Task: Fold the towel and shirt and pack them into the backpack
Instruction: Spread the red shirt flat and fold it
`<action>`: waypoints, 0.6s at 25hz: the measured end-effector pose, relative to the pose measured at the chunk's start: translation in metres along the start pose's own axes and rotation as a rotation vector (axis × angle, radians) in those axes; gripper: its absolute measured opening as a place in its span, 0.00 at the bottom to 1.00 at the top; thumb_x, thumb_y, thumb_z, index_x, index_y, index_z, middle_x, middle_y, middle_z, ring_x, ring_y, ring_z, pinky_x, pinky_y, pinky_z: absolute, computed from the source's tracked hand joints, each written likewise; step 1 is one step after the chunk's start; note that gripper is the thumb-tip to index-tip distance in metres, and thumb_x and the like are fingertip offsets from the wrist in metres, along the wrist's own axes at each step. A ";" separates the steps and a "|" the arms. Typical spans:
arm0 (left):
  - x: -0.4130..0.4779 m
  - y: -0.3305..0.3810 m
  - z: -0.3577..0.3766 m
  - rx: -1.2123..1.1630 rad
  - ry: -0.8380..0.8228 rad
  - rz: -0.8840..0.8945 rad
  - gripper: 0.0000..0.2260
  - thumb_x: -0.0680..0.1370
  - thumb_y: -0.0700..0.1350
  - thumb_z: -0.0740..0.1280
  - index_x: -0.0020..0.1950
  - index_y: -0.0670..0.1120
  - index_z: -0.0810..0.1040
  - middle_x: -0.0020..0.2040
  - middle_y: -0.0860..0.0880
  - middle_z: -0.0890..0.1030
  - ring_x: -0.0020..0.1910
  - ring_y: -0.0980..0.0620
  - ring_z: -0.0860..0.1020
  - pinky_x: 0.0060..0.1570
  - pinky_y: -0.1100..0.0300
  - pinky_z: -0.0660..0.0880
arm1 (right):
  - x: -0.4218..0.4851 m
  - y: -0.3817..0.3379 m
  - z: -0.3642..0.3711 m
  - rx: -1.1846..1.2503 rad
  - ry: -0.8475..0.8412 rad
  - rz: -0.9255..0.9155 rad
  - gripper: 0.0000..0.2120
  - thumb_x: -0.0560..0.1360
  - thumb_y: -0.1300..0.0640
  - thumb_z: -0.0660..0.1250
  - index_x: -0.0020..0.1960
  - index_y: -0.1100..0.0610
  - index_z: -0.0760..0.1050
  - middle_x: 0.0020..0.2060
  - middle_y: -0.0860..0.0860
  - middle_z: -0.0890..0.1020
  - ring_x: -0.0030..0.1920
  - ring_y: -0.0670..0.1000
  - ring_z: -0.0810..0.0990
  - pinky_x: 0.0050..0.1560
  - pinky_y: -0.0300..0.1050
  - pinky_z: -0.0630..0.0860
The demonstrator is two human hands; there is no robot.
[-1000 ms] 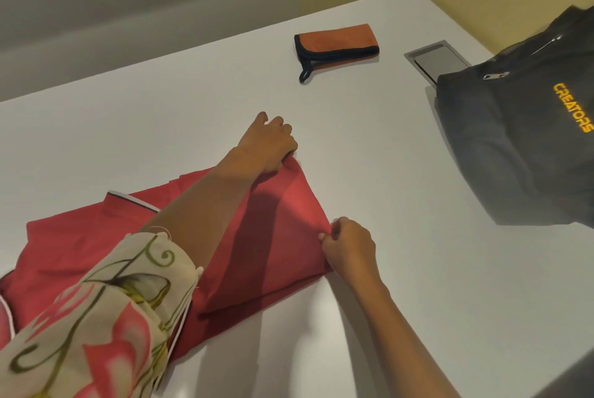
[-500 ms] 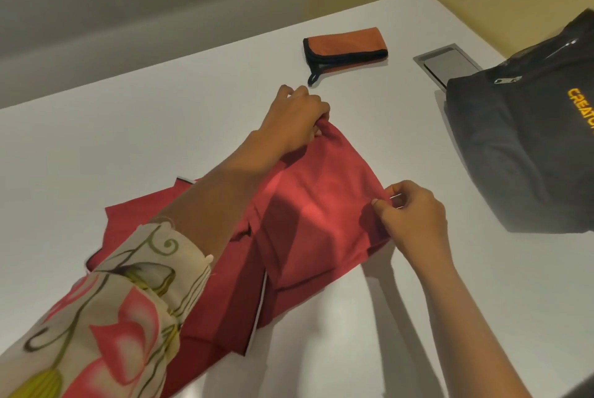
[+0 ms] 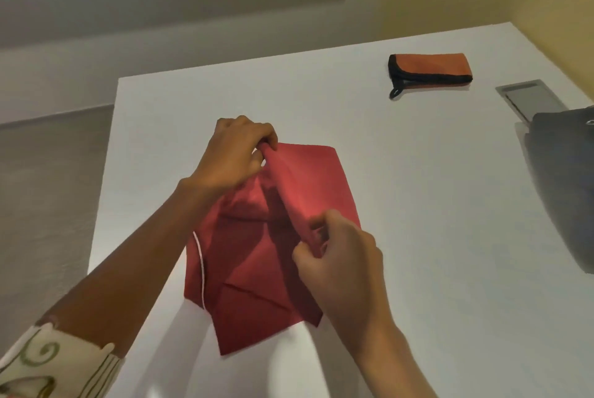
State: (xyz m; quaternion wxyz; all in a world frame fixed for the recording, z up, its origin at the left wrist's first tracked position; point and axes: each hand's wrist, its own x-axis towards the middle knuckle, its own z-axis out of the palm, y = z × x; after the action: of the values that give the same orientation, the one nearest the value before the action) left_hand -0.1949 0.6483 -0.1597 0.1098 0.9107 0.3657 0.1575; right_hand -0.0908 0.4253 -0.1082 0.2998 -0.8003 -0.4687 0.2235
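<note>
A: From the head view, what grips what?

B: The left hand (image 3: 234,153) is pinched closed on the far end of a raised fold in the red shirt (image 3: 257,269). The right hand (image 3: 340,262) pinches the near end of that same fold.

A: And the cloth relative to those grips?

B: The fold runs as a ridge between the two pinches. The rest lies flat on the white table (image 3: 418,237), mostly below and left of the right hand's grip.

A: The others?

B: The folded orange towel (image 3: 430,68) lies well beyond both grips, to the right. The dark backpack (image 3: 565,179) sits farther right, at the frame's edge.
</note>
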 end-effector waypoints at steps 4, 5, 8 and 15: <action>-0.069 -0.059 0.010 0.060 0.046 -0.211 0.16 0.70 0.37 0.61 0.48 0.57 0.76 0.48 0.57 0.79 0.56 0.49 0.73 0.60 0.62 0.58 | -0.023 -0.027 0.060 -0.032 -0.183 -0.045 0.04 0.71 0.55 0.64 0.43 0.54 0.71 0.39 0.48 0.77 0.37 0.52 0.76 0.40 0.46 0.72; -0.083 -0.067 0.013 0.074 0.079 -0.228 0.15 0.70 0.36 0.61 0.47 0.56 0.76 0.48 0.57 0.79 0.56 0.49 0.73 0.59 0.62 0.59 | -0.027 -0.030 0.075 -0.042 -0.215 -0.051 0.04 0.72 0.56 0.63 0.43 0.55 0.70 0.41 0.49 0.77 0.38 0.54 0.76 0.40 0.46 0.71; -0.115 -0.078 0.025 0.126 0.160 -0.167 0.14 0.67 0.31 0.66 0.44 0.49 0.79 0.45 0.55 0.82 0.52 0.48 0.75 0.58 0.55 0.64 | -0.034 -0.028 0.115 -0.110 -0.289 -0.060 0.05 0.74 0.57 0.61 0.43 0.56 0.66 0.45 0.53 0.76 0.40 0.56 0.73 0.39 0.46 0.65; -0.129 -0.070 0.038 0.145 0.319 -0.208 0.14 0.69 0.31 0.64 0.48 0.45 0.81 0.47 0.53 0.84 0.54 0.47 0.79 0.61 0.51 0.65 | -0.023 0.009 0.128 0.037 -0.229 -0.155 0.08 0.76 0.53 0.63 0.50 0.56 0.78 0.44 0.49 0.81 0.45 0.52 0.78 0.46 0.49 0.75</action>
State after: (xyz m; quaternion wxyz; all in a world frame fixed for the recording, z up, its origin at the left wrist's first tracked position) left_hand -0.3134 0.6043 -0.2435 0.0005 0.8371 0.4808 0.2607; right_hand -0.1775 0.4360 -0.2053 0.2754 -0.7252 -0.5560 0.2984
